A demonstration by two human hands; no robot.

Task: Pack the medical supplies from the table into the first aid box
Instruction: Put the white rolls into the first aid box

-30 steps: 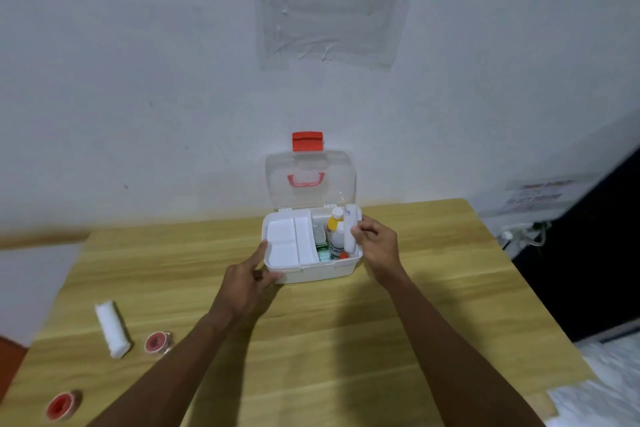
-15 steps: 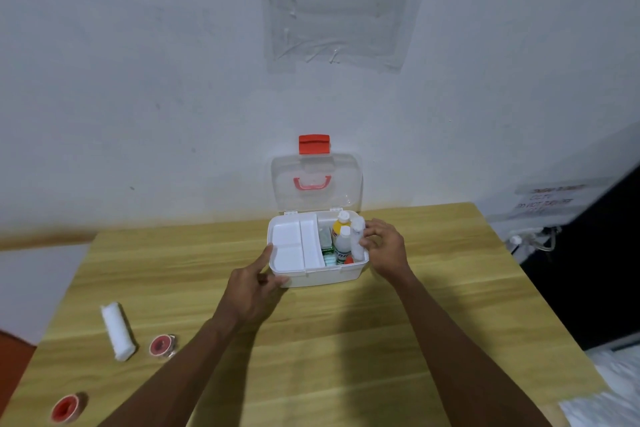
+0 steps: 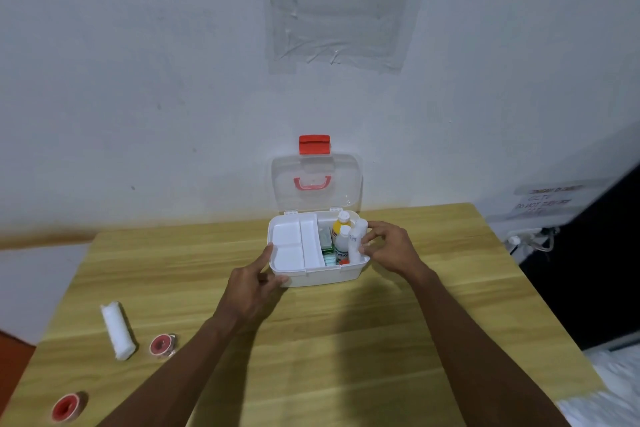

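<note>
One wide head camera looked forward and down over the table, wall filling the upper half, box near, mid-frame.

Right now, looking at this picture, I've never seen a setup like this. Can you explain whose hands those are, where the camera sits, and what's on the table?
There is no machine here. A person wears a camera on the head, so you look forward and down along their own arms. On the wooden table stands an open first aid box, its clear lid upright near the wall. The left hand holds the box's near left corner between thumb and forefinger. The right hand pinches a white bottle standing at the box's right end, beside a yellow bottle. Not yet packed: a white gauze roll, a red tape roll beside it, and a second tape roll nearer the camera.
</note>
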